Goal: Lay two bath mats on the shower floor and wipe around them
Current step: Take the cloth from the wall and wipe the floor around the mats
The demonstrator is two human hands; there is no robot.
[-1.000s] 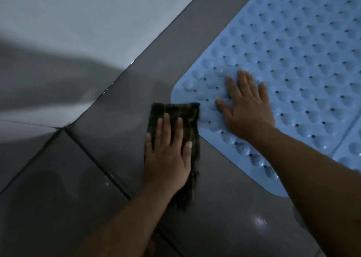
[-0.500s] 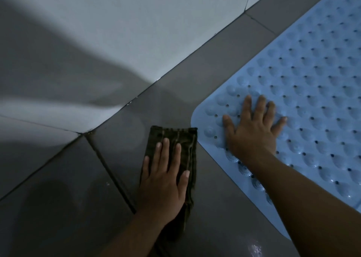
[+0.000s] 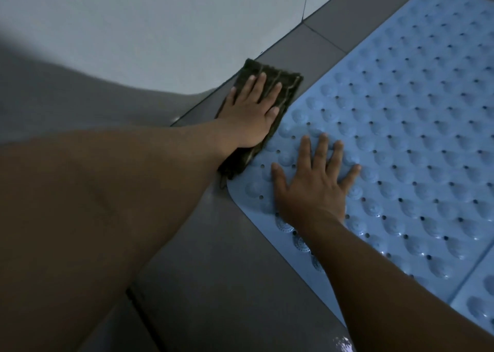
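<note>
Two mats are lying flat on the shower floor [image 3: 240, 284] already: the big blue bath mat [image 3: 401, 137] is filling the right side, and a second mat [image 3: 478, 311] is just showing at the lower right corner, edge to edge with the first. So laying looks done; you are working the wiping step now, going round the mat's rounded corner. White wall tile [image 3: 160, 30] is meeting the grey floor along the joint at upper left.

Your left hand [image 3: 251, 111] is pressing flat on the dark striped cloth [image 3: 278, 84], fingers straight and close together, not gripping. The cloth is sitting in the narrow floor strip between wall and mat, its far end nearly touching the wall joint, its right edge touching or slightly overlapping the mat's edge; can't tell which. Its near end is sticking out under your wrist.

Your right hand [image 3: 312, 188] is lying palm down on the mat near the corner, fingers [image 3: 320, 148] spread wide, holding nothing, apparently pinning the mat in place. The hands are just beside each other, apart.

Next move, as a guess: you are needing to slide the cloth on along the strip beside the wall, keeping pressure flat and keeping the mat pinned so the edge is not lifting or shifting.
</note>
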